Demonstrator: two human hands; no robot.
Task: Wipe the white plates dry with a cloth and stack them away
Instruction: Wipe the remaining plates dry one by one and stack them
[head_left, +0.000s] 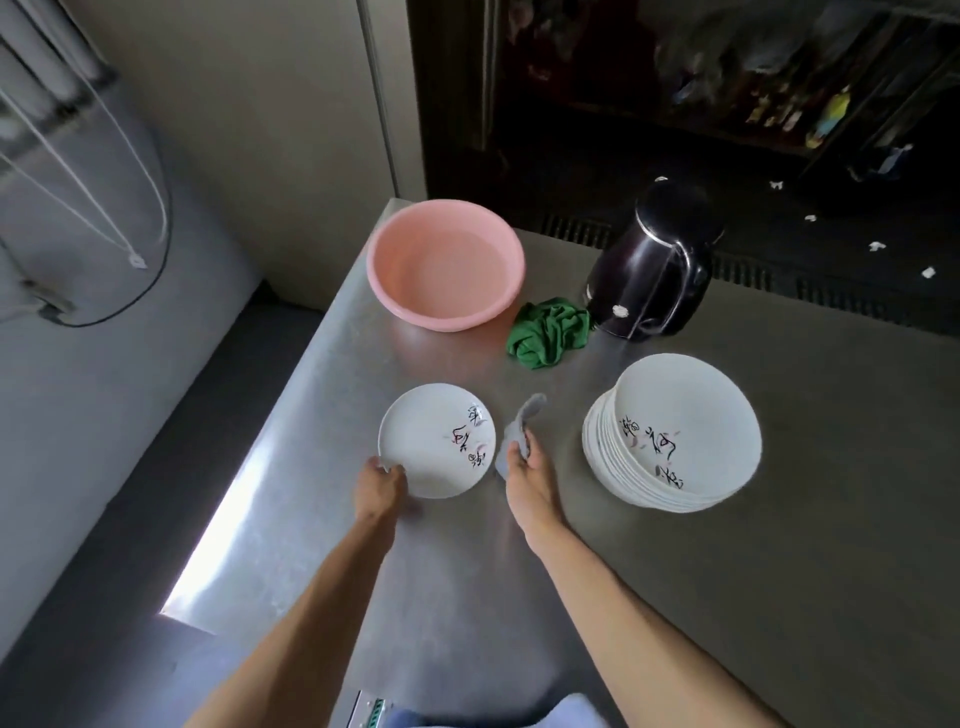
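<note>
Left of centre, a single plate (434, 441) sits on the steel table (519, 597). The left hand (382, 480) pinches its lower-left rim, fingers curled over the edge. Just right of it, the right hand (524, 467) is closed round a grey cloth (519, 423), whose loose end sticks upward. The stack (675, 431) stands at centre right, well apart from the plate.

Risks, as I judge them:
- A one-point rim grip on a possibly wet plate may slip once wiping pressure starts.
- The plate lies close to the table's left edge, so a push leftward could send it off.
- The stack's plates sit offset, so a careless placement could shift them.
- The dangling cloth end may drag across the table.
</note>
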